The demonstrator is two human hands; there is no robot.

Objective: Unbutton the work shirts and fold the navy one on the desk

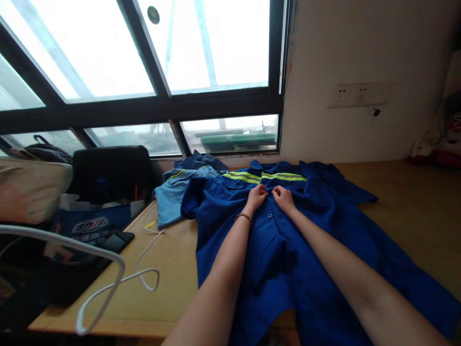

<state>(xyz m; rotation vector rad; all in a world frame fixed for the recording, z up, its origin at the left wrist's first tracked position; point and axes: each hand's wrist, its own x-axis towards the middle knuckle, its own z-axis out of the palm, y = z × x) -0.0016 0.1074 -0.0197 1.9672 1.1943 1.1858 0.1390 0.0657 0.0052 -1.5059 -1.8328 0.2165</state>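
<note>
A dark blue work shirt (219, 230) with yellow-green reflective stripes across the chest lies spread out, its front facing up. My left hand (257, 197) pinches the front edge just below the stripe; a beaded bracelet is on that wrist. Close beside it, my right hand (283, 198) has its fingers closed on the opposite front edge. Between and below the hands, a button (270, 216) shows on the shirt front. Whatever small part the fingertips hold is too small to make out.
Folded lighter blue clothing (173, 194) lies behind on the left. A white cable (147, 274) loops over the wooden table (173, 298). Bags and a black chair (111, 168) stand at left. A window (216, 48) and a wall with sockets (360, 94) are behind.
</note>
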